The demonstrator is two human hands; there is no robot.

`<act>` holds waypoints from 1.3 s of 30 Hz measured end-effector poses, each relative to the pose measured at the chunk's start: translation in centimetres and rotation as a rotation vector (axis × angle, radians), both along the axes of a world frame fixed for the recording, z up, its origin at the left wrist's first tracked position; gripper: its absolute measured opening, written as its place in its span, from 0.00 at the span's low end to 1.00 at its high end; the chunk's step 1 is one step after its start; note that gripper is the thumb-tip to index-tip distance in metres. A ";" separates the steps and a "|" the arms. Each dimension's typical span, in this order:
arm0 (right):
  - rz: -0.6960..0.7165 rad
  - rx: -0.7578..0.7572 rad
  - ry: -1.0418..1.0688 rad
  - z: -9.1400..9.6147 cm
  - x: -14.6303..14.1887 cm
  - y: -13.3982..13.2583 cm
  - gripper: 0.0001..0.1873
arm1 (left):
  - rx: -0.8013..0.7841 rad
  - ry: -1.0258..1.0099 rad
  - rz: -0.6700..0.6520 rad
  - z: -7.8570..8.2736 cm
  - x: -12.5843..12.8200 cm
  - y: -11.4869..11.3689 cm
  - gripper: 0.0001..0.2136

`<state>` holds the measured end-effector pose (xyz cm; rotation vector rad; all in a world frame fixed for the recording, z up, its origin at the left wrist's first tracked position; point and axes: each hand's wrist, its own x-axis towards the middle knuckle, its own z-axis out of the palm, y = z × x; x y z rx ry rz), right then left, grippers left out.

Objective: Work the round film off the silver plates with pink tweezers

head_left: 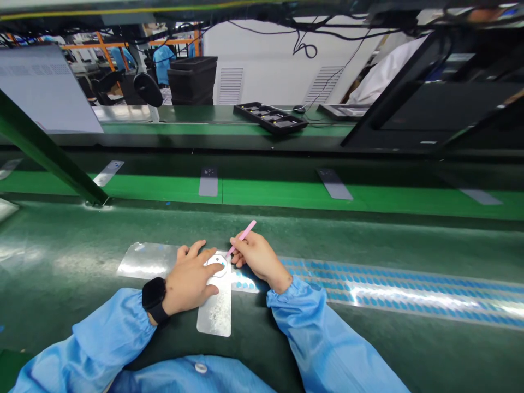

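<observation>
A silver phone back panel (219,314) lies on the green bench in front of me, with a white, roughly round outlined area (221,272) near its far end. My left hand (191,279) rests over the panel's left side, fingers spread, one fingertip on the outlined area. In my right hand (256,256) is a pair of pink tweezers (246,230), pinched between thumb and fingers. Their lower tip meets the panel beside the outlined area. Under my right wrist runs a clear strip with rows of blue round stickers (393,287); its bare silvery part (147,261) lies left of the panel.
Beyond the bench, a green conveyor belt (266,191) carries several spaced panels, one (208,181) straight ahead. A green post (53,147) slants down at the left. On the shelf behind are a black tray (270,117) and stacked black bins (192,80). A dark monitor (442,98) stands right.
</observation>
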<state>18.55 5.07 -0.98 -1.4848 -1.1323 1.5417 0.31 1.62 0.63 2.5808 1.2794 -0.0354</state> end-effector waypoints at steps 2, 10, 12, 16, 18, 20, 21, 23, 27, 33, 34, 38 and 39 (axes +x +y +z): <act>-0.044 -0.038 0.095 0.1 0.1 0.2 0.10 | 0.010 0.024 -0.001 0.2 0.1 -0.2 0.19; -0.038 -0.029 0.153 0.0 0.2 0.2 0.10 | -0.017 0.091 0.011 0.9 0.8 -0.2 0.19; -0.035 -0.026 0.153 -0.1 0.2 0.2 0.10 | -0.025 0.101 0.015 1.0 1.0 -0.2 0.19; -0.027 -0.019 0.149 -0.2 0.2 0.2 0.10 | -0.032 0.114 0.023 1.1 1.1 -0.2 0.19; -0.023 -0.010 0.138 -0.1 0.2 0.1 0.10 | -0.032 0.114 0.026 1.1 1.1 -0.2 0.19; -0.019 0.000 0.126 -0.1 0.2 0.1 0.10 | -0.035 0.108 0.033 1.1 1.1 -0.2 0.19; -0.016 0.003 0.121 -0.1 0.2 0.1 0.10 | -0.036 0.105 0.038 1.1 1.1 -0.2 0.18; -0.011 0.004 0.120 -0.2 0.2 0.1 0.10 | -0.042 0.098 0.048 1.0 1.1 -0.1 0.19; -0.007 0.004 0.141 -0.3 0.3 0.2 0.10 | -0.051 0.094 0.062 0.6 1.0 -0.1 0.20; -0.011 -0.009 0.153 -0.2 0.2 0.2 0.11 | -0.058 0.084 0.079 0.6 1.2 0.0 0.18; -0.011 -0.009 0.154 -0.2 0.2 0.3 0.11 | -0.063 0.079 0.081 0.6 1.2 0.1 0.18; -0.032 -0.023 0.197 -0.1 0.3 0.2 0.11 | -0.096 0.032 0.107 0.8 1.4 0.3 0.16; -0.040 -0.032 0.217 -0.1 0.3 0.2 0.11 | -0.108 0.014 0.115 0.8 1.4 0.4 0.16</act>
